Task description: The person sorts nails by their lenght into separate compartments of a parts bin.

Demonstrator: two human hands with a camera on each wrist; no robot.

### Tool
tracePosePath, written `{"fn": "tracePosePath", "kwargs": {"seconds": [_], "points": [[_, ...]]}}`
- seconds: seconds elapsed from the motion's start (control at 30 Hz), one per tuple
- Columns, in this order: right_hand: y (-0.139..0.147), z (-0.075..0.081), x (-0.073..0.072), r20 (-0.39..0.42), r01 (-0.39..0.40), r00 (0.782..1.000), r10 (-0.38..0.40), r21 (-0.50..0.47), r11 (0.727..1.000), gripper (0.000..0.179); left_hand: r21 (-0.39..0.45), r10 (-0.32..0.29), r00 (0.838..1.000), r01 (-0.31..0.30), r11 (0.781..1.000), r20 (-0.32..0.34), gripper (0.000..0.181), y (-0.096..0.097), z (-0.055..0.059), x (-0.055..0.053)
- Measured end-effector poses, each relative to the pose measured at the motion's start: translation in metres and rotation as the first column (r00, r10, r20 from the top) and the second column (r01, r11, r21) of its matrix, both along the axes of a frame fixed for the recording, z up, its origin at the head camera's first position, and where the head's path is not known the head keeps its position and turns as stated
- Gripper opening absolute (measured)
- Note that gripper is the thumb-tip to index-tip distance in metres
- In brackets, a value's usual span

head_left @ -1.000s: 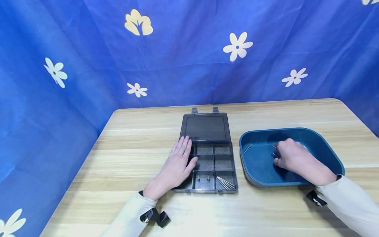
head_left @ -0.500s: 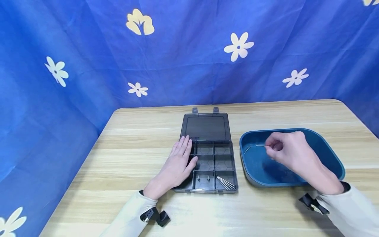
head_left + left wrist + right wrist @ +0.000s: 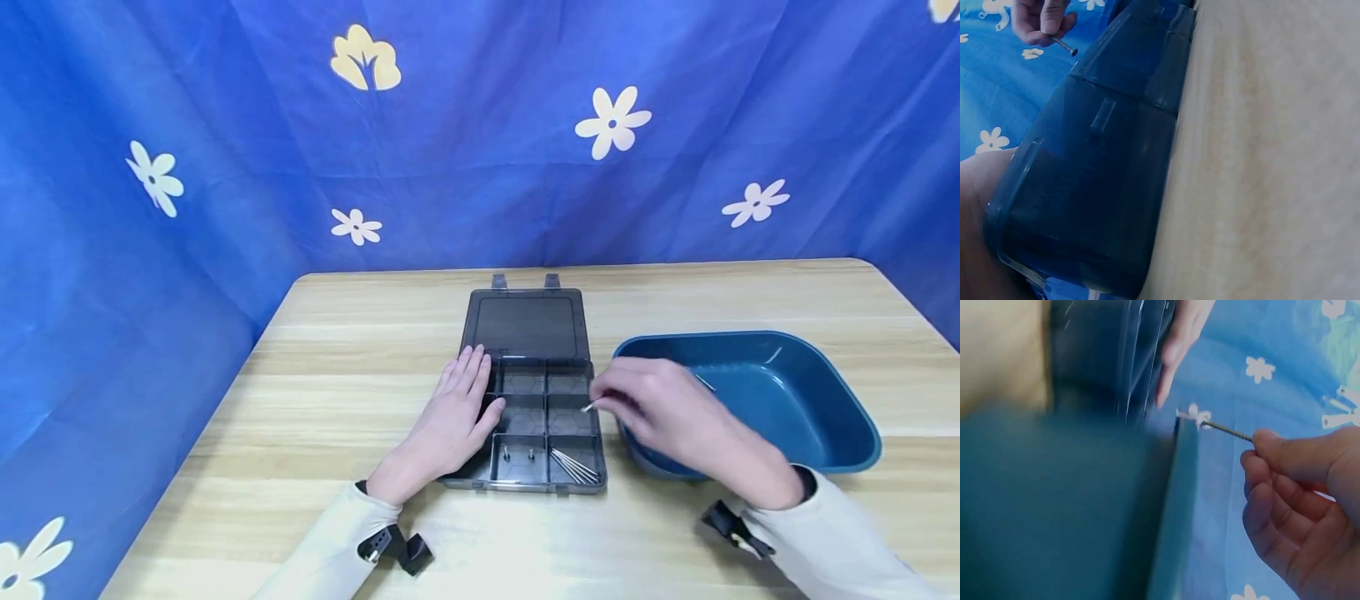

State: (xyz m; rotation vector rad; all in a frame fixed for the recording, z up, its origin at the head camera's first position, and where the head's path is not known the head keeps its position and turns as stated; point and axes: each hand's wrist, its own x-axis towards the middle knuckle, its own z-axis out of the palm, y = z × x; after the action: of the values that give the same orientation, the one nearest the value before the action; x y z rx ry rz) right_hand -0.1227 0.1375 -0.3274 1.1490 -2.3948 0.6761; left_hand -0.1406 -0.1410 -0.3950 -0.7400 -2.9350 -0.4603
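Observation:
My right hand point(image 3: 667, 408) pinches a screw point(image 3: 1227, 430) between thumb and fingertips, its head pointing away from them. It hovers where the blue bin's left rim meets the right side of a dark see-through compartment box point(image 3: 525, 485). My left hand point(image 3: 450, 417) rests with straight fingers along the box's left side, partly covering the left compartments. Several long thin screws point(image 3: 576, 467) lie in the front right compartment. Two small screws point(image 3: 531, 454) stand in the front middle one. In the left wrist view the held screw point(image 3: 1065, 46) shows above the box wall.
The blue bin point(image 3: 840, 400) stands to the right of the box, with a loose screw point(image 3: 705, 383) inside, near the right hand. The box's lid point(image 3: 531, 325) lies folded back behind it. A blue flowered curtain point(image 3: 480, 167) hangs behind the wooden table point(image 3: 315, 400).
My right hand has risen from inside the bin with a screw and moved left to the box's right side. The left hand has stayed on the box.

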Motion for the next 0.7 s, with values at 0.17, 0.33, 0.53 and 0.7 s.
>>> {"fn": "tracePosePath", "kwargs": {"seconds": [0.17,0.33,0.53,0.7], "points": [[-0.030,-0.001,0.005,0.094,-0.071,0.994,0.064,0.075,0.995,0.007,-0.008,0.000,1.000,0.000,1.000,0.003,0.064,-0.001,0.000,0.001],[-0.053,-0.004,0.006,0.171,-0.102,0.983,0.074,0.165,0.981,0.008,-0.010,0.003,1.000,-0.003,1.000,0.005,0.063,-0.001,0.000,0.002],[-0.070,-0.013,0.005,0.179,-0.145,0.978,0.106,0.219,0.965,0.015,-0.012,0.005,1.000,-0.005,1.000,0.025,0.063,-0.002,0.001,0.003],[-0.079,-0.019,0.006,0.194,-0.162,0.974,0.116,0.247,0.955,0.016,-0.013,0.006,1.000,-0.005,1.000,0.028,0.063,-0.002,0.002,0.003]]}}
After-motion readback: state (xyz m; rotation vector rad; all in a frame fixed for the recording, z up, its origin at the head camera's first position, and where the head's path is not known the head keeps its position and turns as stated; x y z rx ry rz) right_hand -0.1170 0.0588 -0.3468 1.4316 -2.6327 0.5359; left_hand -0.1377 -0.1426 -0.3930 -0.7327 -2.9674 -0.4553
